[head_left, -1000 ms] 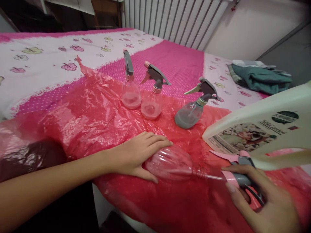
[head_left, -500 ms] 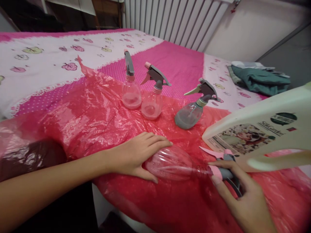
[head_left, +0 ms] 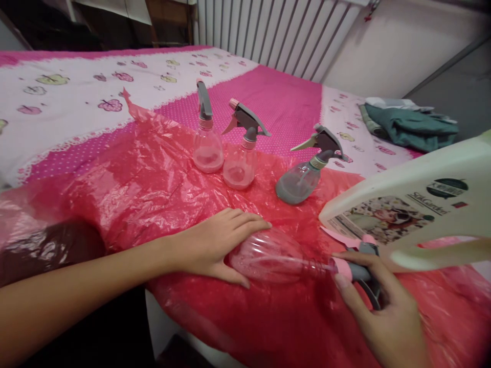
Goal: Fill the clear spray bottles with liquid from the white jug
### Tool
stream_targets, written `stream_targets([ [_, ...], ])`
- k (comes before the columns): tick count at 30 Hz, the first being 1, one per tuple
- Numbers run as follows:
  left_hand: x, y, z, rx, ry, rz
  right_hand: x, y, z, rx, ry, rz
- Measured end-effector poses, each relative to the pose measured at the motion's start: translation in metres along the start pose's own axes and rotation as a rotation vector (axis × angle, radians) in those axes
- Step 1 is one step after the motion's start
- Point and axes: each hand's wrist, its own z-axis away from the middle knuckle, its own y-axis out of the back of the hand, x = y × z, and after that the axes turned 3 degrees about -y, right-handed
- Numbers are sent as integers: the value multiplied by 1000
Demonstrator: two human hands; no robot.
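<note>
A clear spray bottle (head_left: 272, 255) lies on its side on a red plastic sheet (head_left: 238, 312), its neck pointing right. My left hand (head_left: 220, 245) is wrapped around its base end. In my right hand (head_left: 387, 301) is a pink and grey trigger sprayer head (head_left: 355, 271), gripped by its collar between thumb and fingers. The head's thin tube runs into the bottle's neck, and the collar sits slightly apart from the threads. The pink trigger points up and left, close to the big jug.
Two pink-topped spray bottles (head_left: 240, 168) and a green-tinted, tilted one (head_left: 301, 181) stand behind on the sheet. A large pale jug (head_left: 414, 199) leans at the right. Folded green cloth (head_left: 412, 125) lies on the patterned bedspread (head_left: 284, 102). A radiator (head_left: 268, 36) is beyond.
My right hand has drawn the sprayer head slightly right, away from the bottle's neck, widening the gap and showing more tube. My left hand and the bottle have stayed put.
</note>
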Motion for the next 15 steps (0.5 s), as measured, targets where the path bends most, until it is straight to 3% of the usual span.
stream_targets([
  [15,0,0,0,33,60,75,-1,-5,1,54,32,7],
])
